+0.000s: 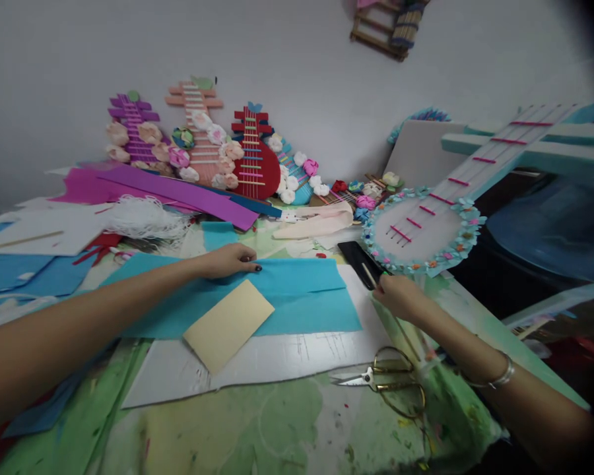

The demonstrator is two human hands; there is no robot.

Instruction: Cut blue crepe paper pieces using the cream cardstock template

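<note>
My left hand [230, 260] is at the upper edge of a bright blue sheet [297, 313], thumb and fingers closed on its folded strip. The sheet looks like crepe paper or felt and lies over a white board [277, 359]. On the sheet's lower edge lies a tan rectangular card [229, 324], tilted. My right hand [398, 297] is closed at the right, beside a flat black object [359, 264]. A thin pale piece shows at its fingertips, but I cannot make out what it is. Gold-handled scissors [396, 381] lie slightly open near the board's lower right edge.
Several decorated lute-shaped crafts, such as a red one [257, 165], lean on the back wall. A large pale-blue one [426, 227] stands at the right. Purple sheets [178, 191], white string [148, 216] and blue pieces [34, 272] lie left on the green-stained table [257, 429].
</note>
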